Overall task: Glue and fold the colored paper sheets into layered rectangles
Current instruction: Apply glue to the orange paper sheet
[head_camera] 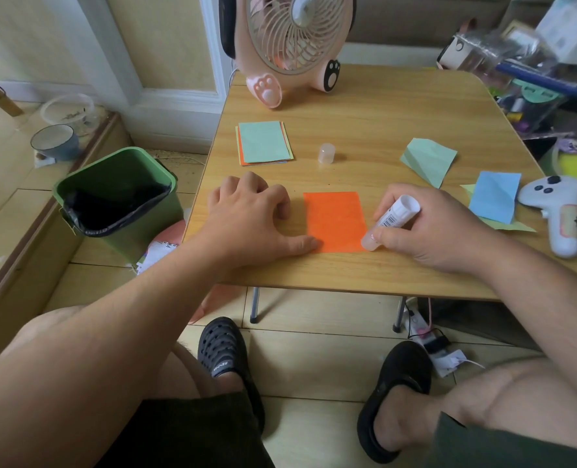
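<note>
Head view looks down on a wooden table (364,271) that fills the middle of the frame, with a pink fan (290,42) at its top edge and a green bin (118,197) on the floor at the left.

A stack of coloured sheets (263,143) lies in the upper left of the table, mint on top, apparently untouched and so probably still to be glued. At the right side lie a folded mint piece (429,160) and a folded blue piece (494,195), the blue one resting on a pale green sheet; these look like work already folded, though whether they are glued cannot be told.

An orange sheet (335,221) lies flat and unfolded at the centre near the front edge. The left hand (250,214) rests beside it, fingers loosely curled on the table, thumb pressing the sheet's lower left corner. The right hand (429,224) grips a glue stick (390,221), its open tip down at the sheet's lower right corner. Its cap (326,153) stands apart above the sheet.

Gluing of this sheet seems under way; its folding and the whole stack remain.
</note>
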